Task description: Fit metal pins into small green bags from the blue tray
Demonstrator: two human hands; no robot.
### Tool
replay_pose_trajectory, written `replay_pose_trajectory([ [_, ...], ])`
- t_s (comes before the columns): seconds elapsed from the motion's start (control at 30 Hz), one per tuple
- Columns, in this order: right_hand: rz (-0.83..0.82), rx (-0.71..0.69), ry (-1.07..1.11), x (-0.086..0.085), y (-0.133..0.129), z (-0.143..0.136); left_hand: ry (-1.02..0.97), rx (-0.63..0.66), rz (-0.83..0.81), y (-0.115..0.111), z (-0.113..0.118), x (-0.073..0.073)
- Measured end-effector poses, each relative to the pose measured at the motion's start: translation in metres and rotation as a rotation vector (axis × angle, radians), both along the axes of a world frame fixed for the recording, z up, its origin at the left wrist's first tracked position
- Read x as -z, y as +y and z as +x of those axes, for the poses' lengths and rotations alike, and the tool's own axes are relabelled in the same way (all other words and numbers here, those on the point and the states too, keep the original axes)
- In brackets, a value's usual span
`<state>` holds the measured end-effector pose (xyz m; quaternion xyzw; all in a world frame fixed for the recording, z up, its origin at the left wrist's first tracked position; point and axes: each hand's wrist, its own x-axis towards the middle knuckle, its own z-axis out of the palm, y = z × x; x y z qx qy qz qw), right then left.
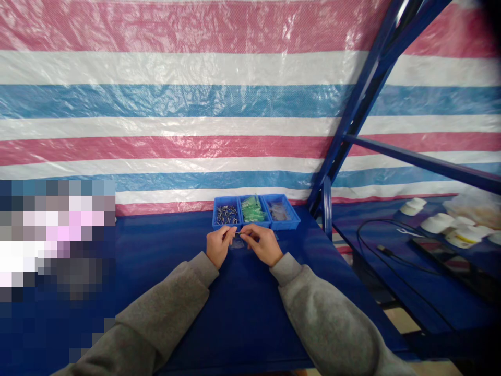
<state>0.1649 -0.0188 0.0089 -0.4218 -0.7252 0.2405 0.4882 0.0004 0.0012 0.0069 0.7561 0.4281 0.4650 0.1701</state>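
Note:
My left hand and my right hand are held close together over the blue table, just in front of three blue bins. Between their fingertips is a small thin metallic piece, pinched from both sides. The left bin holds many small dark metal parts. Green packets fill the middle bin, and the right bin contains clear or greyish small pieces. Something small and clear lies on the table between my hands, too small to identify.
Behind the table hangs a striped plastic sheet. A blue metal frame slants up on the right. On another blue table at the right are white rolls, a black cable and a plastic bag. The left side is pixelated.

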Motion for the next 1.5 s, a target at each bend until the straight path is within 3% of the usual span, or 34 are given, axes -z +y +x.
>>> replay_pose_trajectory([
  [0.17,0.004,0.037,-0.016,-0.0017,0.0001,0.0011,-0.043,0.043,-0.019,-0.0016,0.0010,-0.0010],
  [0.4,0.039,0.171,-0.112,-0.0054,-0.0010,0.0040,-0.095,0.082,0.085,-0.0034,0.0024,-0.0015],
  [0.6,0.037,0.162,-0.097,-0.0056,-0.0015,0.0032,-0.056,0.125,0.136,-0.0027,0.0026,-0.0017],
  [0.87,0.016,0.095,-0.008,-0.0013,-0.0005,0.0023,-0.042,0.085,-0.021,-0.0028,0.0014,-0.0001],
  [1.17,0.030,0.029,-0.015,-0.0043,-0.0016,0.0011,-0.053,0.083,-0.037,-0.0049,0.0001,-0.0016],
  [1.5,0.029,0.064,-0.096,-0.0049,-0.0014,0.0020,-0.094,0.095,0.093,-0.0044,0.0010,-0.0012],
])
